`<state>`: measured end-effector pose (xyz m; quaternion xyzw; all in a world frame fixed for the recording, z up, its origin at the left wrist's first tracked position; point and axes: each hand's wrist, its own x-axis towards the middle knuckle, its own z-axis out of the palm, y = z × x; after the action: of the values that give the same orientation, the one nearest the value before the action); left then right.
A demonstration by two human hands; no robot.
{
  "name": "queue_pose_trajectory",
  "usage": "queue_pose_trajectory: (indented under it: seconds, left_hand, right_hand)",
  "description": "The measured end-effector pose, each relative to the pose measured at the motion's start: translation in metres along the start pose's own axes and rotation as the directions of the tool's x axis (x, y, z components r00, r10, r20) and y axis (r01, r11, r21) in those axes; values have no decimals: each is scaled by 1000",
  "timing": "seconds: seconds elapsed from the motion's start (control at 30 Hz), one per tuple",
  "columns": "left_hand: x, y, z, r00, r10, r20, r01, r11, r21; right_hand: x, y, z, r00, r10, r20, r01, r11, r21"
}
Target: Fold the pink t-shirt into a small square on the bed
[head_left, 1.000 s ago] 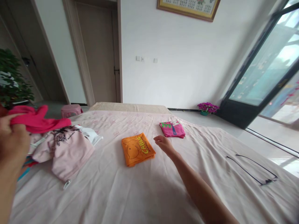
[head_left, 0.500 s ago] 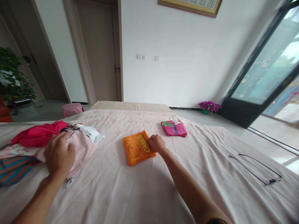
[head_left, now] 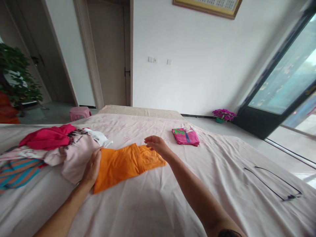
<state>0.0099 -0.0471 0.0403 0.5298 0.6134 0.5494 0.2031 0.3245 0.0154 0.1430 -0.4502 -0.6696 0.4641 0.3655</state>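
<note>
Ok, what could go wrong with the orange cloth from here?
Two possible risks:
1. The left hand is at the orange cloth's edge, right beside the pale pink garment, so it might snag both.
2. The glasses lie open on the same sheet; tugging that could shift them.

The orange garment (head_left: pixel 117 166) and rumpled sheet (head_left: pixel 148 207) are matt cloth, the stool (head_left: pixel 80 111) smooth plastic.

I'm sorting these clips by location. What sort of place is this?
Likely a room in a home: a framed picture on the wall, a pink stool, and a pile of clothes on a cloth.
</note>
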Motion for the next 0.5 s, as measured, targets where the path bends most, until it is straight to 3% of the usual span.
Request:
queue_pose_trajectory:
  seconds: [0.07, 0.13, 0.23, 0.33, 0.4, 0.5]
  left_hand:
    - [-1, -2, 1, 999, -10, 41, 9, 1000, 21]
    - [-3, -5, 4, 997, 8, 80, -16, 995, 101]
    - [-7, -4, 8, 990, 129, 55, -140, 935, 327]
    - [-14, 12, 8, 938, 347, 21, -311, 811, 495]
    - [-23, 29, 9, 893, 439, 103, -426, 747, 510]
    - [-41, 53, 21, 835, 425, 350, -548, 699, 459]
  right_hand:
    - [-1, 24, -6, 1000, -6, -26, -3, 950, -313]
    - [-7, 41, -9, 997, -50, 58, 74, 833, -548]
    - [-19, 50, -6, 977, -66, 203, 195, 661, -725]
    - [-25, 46, 2, 978, -59, 198, 199, 525, -828]
    - [-25, 41, 7, 984, -48, 170, 173, 459, -871]
    - [-23, 35, 12, 989, -41, 141, 145, 417, -897]
